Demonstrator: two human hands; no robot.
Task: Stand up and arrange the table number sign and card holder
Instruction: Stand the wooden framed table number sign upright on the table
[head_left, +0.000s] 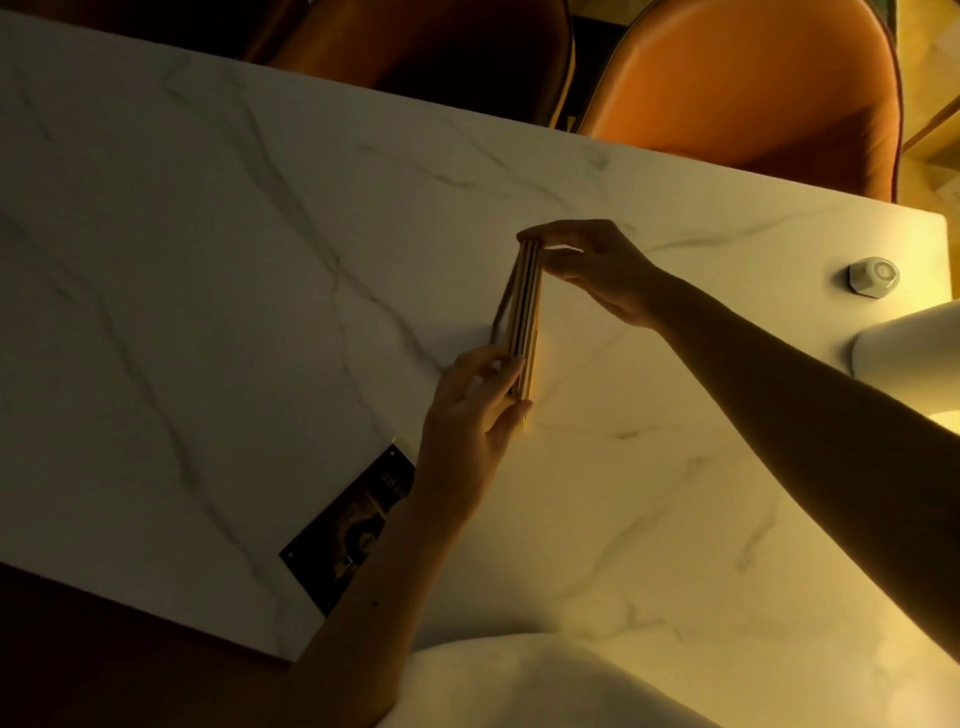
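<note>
A thin wooden card holder (524, 312) stands on its edge on the white marble table (208, 260), seen from above as a narrow layered slab with a dark flap leaning off its left side. My left hand (472, 415) grips its near end. My right hand (597, 265) pinches its far end from the right. A flat black table number sign (353, 525) with pale markings lies on the table near the front edge, partly under my left forearm.
A small white faceted button-like object (874, 277) sits near the table's right edge. A white rounded shape (909, 348) juts in at the right. Two orange-brown chairs (753, 88) stand behind the far edge. White fabric (519, 680) covers the bottom centre.
</note>
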